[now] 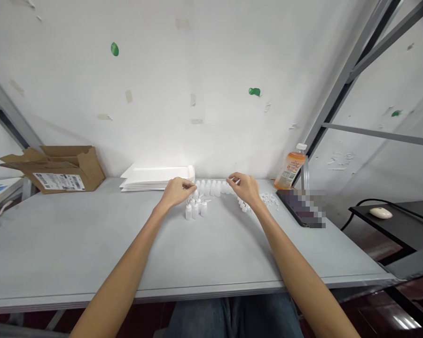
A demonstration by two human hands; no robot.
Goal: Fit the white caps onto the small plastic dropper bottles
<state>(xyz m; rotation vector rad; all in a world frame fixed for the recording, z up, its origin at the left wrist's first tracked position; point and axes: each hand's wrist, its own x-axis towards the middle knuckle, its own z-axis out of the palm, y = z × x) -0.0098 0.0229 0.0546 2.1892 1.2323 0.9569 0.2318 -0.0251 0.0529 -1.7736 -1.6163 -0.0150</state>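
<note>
Our left hand (177, 192) is pinched shut just above a small group of little white plastic bottles (195, 210) on the gray table (91, 249). Our right hand (245, 188) is pinched too, but we cannot tell what either hand holds. A row of white bottles (213, 188) stands between the hands, and a pile of tiny white parts (270, 201) lies just past the right hand.

Neither the shipping label (58, 181) on the carton (90, 168) nor the orange bottle's label (288, 172) is legible.

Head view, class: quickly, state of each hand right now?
Left hand: pinched shut, cannot tell what it holds.
Right hand: pinching a small white piece.
</note>
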